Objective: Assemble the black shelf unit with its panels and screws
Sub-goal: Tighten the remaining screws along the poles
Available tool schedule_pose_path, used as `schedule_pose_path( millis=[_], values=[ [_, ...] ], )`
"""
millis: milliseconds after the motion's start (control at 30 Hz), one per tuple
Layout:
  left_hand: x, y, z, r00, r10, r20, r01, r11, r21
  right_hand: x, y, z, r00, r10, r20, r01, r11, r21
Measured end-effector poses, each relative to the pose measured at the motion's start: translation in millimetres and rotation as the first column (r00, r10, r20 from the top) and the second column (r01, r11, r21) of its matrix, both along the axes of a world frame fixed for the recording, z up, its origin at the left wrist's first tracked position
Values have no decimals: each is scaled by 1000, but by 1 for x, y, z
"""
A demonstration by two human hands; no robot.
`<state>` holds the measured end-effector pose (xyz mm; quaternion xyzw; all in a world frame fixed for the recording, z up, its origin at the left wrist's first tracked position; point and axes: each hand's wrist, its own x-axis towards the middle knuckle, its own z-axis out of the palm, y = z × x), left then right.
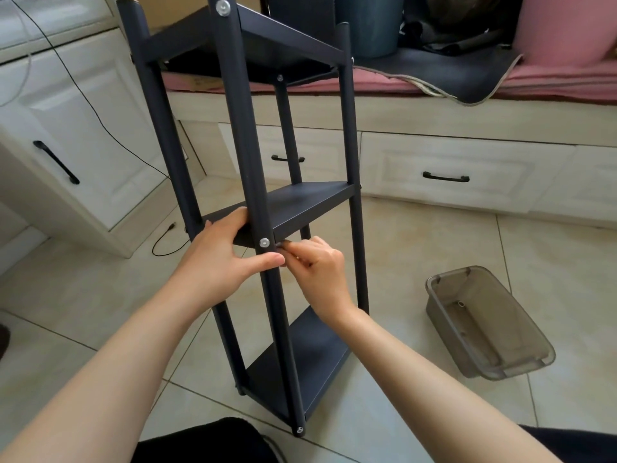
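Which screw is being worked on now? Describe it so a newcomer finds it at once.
Start at the black shelf unit standing on the tiled floor, and follow its nearest post down to the middle shelf. The screw is the silver head there, between the left hand and right hand. The post's other silver screw sits at the top shelf.

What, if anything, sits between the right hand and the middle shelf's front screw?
Only the front post itself. The screw faces the camera on the post, while the right hand works just right of it, pinching a small dark thing I cannot identify against the post under the middle shelf. The left hand grips the post there.
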<state>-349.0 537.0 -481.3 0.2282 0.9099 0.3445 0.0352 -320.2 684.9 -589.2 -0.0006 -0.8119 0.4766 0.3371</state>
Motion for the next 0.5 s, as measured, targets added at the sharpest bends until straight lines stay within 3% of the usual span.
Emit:
schedule_pose_path(
  millis=[133, 400, 500],
  values=[
    [-4, -4, -3, 1000, 13, -11, -13, 1000, 7, -9, -14, -9, 992, -101, -76, 102, 995, 9],
    [-12, -9, -4, 1000, 8, -2, -8, 1000, 7, -21, -36, -19, 994, -83, -70, 74, 989, -126],
    [-15, -10, -4, 1000, 17, 10, -17, 1000, 9, -22, -39, -19, 994, -75, -84, 66, 992, -109]
  ],
)
